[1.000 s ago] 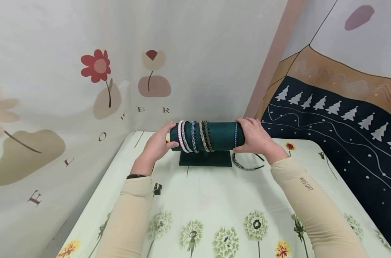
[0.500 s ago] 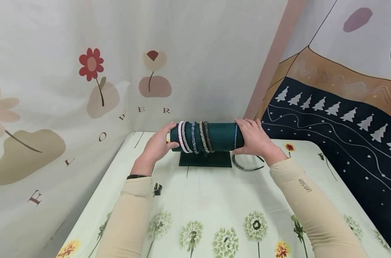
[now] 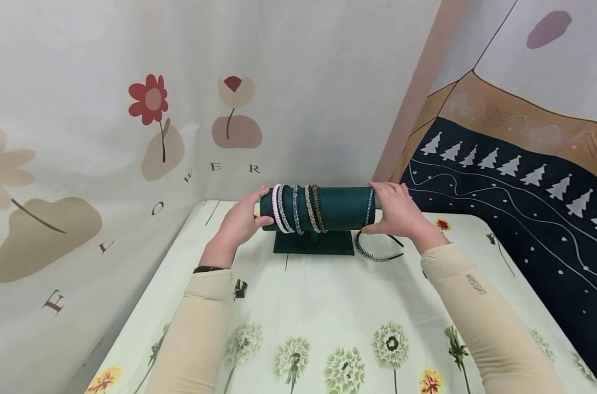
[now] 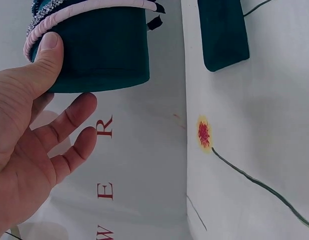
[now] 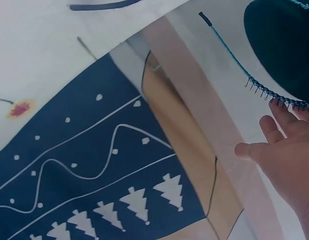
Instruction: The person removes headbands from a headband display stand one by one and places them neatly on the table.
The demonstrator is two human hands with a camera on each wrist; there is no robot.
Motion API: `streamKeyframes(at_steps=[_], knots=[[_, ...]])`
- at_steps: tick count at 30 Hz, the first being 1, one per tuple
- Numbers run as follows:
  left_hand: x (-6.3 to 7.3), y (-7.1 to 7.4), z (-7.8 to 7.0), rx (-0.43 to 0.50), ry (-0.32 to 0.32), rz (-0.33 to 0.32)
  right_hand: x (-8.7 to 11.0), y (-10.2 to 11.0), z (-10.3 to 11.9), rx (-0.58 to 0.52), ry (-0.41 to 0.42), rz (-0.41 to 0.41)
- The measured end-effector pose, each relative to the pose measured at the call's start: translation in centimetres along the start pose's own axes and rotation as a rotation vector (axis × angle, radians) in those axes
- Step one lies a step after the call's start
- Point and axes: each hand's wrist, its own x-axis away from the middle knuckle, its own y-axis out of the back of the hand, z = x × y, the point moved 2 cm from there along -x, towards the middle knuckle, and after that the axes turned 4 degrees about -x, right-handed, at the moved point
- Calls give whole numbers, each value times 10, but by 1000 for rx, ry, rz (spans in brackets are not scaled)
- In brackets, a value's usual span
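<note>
A dark green padded roll (image 3: 340,208) on a flat base (image 3: 313,244) carries several headbands. My left hand (image 3: 239,219) grips the roll's left end, thumb in front beside a pink headband (image 3: 279,209); in the left wrist view two fingers of that hand (image 4: 24,130) stay apart below the end. Beside the pink one sit silver, blue, gold and dark glittery headbands (image 3: 315,209). At the roll's right end my right hand (image 3: 399,210) holds a thin blue headband (image 3: 369,207) by its band. The right wrist view shows its small teeth and one free tip.
A glittery black toothed headband (image 3: 369,256) lies on the flowered tablecloth (image 3: 323,295), right of the base. Close behind the roll hangs a pale printed curtain (image 3: 318,109). A dark tree-patterned cloth (image 3: 505,191) borders the table's right side.
The blue headband has slid to the right along the roll, with my right hand moving the same way. My left hand and the roll have stayed in place.
</note>
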Motion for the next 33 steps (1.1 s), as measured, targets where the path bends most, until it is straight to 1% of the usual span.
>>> streamKeyframes(at_steps=[4, 11, 16, 22, 24, 27, 31, 33], knots=[[0, 0, 0, 0, 2, 6, 6, 2, -12, -18, -36, 14], [-1, 1, 0, -2, 2, 4, 17, 5, -39, -13, -103, 9], [-1, 2, 0, -7, 2, 7, 26, 4, -58, 20, -137, 25], [0, 2, -1, -5, 8, 12, 39, 3, -75, 74, -172, 58], [-1, 2, -1, -6, 7, 13, 43, 3, -81, 121, -169, 71], [-1, 2, 0, -12, 2, 14, 52, 0, -89, 237, -130, 98], [-1, 2, -1, -19, -1, 18, 61, -10, -99, 439, -35, 161], [-1, 2, -1, -20, 3, 16, 63, -17, -102, 514, 5, 193]])
